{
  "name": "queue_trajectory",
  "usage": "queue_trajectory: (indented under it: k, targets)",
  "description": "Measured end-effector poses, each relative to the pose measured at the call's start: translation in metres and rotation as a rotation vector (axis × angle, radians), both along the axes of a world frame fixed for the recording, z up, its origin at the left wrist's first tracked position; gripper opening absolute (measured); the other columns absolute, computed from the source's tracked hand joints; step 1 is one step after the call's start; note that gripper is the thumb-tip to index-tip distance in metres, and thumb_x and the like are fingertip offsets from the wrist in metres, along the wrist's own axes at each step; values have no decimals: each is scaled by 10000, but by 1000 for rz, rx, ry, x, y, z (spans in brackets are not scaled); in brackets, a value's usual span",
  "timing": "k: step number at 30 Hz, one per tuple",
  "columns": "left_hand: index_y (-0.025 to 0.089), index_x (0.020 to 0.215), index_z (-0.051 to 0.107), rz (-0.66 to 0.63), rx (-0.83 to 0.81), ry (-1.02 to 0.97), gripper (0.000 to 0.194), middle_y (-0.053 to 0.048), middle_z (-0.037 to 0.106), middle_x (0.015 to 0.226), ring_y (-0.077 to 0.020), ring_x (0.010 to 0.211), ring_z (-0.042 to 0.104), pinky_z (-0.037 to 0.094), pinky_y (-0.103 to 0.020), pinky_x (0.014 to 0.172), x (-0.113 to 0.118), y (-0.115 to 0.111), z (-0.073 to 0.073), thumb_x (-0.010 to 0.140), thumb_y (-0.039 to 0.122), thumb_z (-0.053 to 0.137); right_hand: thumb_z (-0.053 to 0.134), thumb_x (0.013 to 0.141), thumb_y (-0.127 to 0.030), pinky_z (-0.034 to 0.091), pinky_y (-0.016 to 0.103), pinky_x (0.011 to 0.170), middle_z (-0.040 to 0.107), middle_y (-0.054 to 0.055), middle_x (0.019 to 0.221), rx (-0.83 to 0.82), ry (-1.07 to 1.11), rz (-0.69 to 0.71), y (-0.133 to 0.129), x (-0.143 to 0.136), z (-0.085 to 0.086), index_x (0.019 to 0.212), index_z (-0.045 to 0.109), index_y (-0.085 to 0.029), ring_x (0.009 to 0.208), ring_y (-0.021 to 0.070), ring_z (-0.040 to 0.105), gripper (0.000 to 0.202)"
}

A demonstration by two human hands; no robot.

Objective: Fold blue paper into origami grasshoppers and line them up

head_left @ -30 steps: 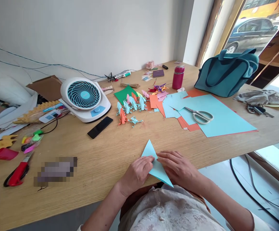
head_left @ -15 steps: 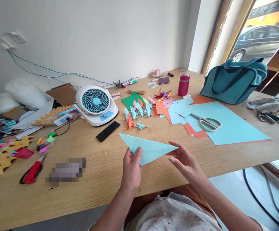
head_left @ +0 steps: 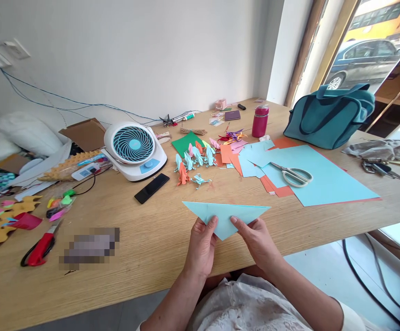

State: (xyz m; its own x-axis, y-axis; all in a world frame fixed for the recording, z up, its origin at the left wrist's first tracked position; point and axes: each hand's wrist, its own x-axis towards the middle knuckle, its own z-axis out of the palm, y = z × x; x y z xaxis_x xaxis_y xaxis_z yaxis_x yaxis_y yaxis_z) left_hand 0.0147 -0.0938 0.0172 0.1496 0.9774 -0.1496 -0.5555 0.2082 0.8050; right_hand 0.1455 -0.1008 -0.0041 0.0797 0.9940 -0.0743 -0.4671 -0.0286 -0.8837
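Near the table's (head_left: 124, 257) front edge, the left hand (head_left: 201, 246) and right hand (head_left: 258, 241) each pinched the light-blue paper triangle (head_left: 225, 214) — point down, long edge toward the scissors (head_left: 291, 174).

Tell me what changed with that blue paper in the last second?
The light blue paper triangle was lifted from the table edge and turned, long edge now on top. The left hand and right hand pinch its lower point. Scissors and fan stayed put.
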Motion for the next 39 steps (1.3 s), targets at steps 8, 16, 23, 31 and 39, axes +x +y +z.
queue_trajectory:
  k: [8,16,23,31,39]
  targets:
    - [190,1006,709,3,78,71,290,-41,745,983,-182,939,675,507,-293,850,-3,3,-1,771,330,805,806,740,-433,512,434,944,766,49,1089,15,6,37,0,2,-2,992,757,-246,1022,285,682,318]
    - [180,897,603,-50,-26,204,357,6,629,880,-87,792,604,477,-194,698,-1,17,-8,740,424,811,652,883,-237,473,336,709,636,14,796,472,-565,-247,-1,12,10,822,659,-240,756,187,590,62]
    - [264,1222,459,156,294,573,549,5,601,1032,-65,688,593,496,-209,673,-13,8,-19,778,313,777,505,857,-20,366,358,680,627,72,884,1090,-1377,-461,-2,47,12,1062,633,-196,745,189,516,299]
    - [244,1073,707,-99,656,746,211,-35,715,1060,-164,962,673,533,-258,854,-22,5,-12,874,196,659,522,831,9,362,365,714,656,66,845,1125,-1533,-390,-14,37,8,1009,638,-173,734,181,491,279]
    - [233,1166,611,13,597,792,265,-35,683,1037,-151,913,664,533,-278,841,-24,11,-14,902,208,619,550,879,-98,439,370,728,660,61,924,819,-1047,-309,-12,34,7,987,638,-222,826,201,584,187]
